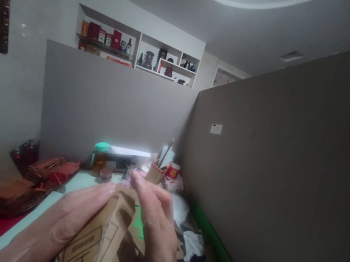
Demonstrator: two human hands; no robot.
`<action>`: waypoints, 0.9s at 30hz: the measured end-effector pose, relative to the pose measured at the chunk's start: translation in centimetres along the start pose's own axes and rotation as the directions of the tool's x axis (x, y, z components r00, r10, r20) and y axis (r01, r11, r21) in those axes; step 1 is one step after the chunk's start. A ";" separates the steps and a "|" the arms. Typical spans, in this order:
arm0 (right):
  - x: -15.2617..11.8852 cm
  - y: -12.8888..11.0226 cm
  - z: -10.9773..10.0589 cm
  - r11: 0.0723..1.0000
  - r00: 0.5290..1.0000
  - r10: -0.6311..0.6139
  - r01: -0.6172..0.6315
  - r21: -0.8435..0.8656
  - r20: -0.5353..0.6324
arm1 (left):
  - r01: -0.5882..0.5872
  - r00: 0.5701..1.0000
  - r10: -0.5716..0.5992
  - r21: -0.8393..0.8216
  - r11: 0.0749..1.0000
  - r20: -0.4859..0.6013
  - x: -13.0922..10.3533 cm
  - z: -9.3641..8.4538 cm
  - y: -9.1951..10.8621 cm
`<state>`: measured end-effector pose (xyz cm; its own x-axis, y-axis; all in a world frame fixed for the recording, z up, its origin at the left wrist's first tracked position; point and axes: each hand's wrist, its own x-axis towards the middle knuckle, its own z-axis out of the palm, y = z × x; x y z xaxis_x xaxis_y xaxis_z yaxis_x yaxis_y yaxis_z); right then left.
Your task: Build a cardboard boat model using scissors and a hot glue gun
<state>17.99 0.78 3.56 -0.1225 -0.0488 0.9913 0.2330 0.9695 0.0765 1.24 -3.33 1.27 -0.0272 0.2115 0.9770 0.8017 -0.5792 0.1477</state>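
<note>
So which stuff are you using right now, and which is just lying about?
Being used, it seems:
- cardboard box
- left hand, against the box
- right hand, at its other side

Probably just lying about:
- green-lidded jar
- holder with sticks in it
- red-and-white tub
- reddish bundles

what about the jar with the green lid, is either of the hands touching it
No, the left hand and right hand are at the cardboard box, and the jar stands beyond them.
</note>
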 end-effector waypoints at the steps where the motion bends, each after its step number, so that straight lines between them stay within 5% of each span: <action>1: 0.1 -0.1 0.0 0.999 0.999 0.031 -0.030 0.012 -0.019 | -0.016 1.000 0.016 0.009 1.000 -0.007 0.1 -0.2 0.0; 7: 0.3 -0.8 -0.7 0.916 0.943 0.327 -0.298 0.268 -0.069 | 0.038 0.997 -0.038 -0.008 0.999 -0.073 -0.2 -0.1 0.7; 15: 0.3 -1.5 -1.8 0.784 0.836 0.522 -0.549 0.291 0.169 | -0.086 0.996 0.086 0.132 0.988 0.009 0.1 -1.0 0.4; 20: 0.4 -1.7 -1.5 0.879 0.912 0.402 -0.409 0.244 0.081 | -0.090 0.995 0.095 0.127 0.988 -0.036 0.7 -0.9 1.1; 27: 0.1 -0.9 -1.2 0.928 0.960 0.266 -0.279 0.249 0.085 | -0.056 0.995 0.063 0.088 0.995 -0.081 0.9 -0.3 0.6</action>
<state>18.92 -0.43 3.70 -0.1375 0.2310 0.9632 0.0098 0.9727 -0.2319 1.51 -3.76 2.30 -0.0245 0.1101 0.9936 0.8514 -0.5186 0.0785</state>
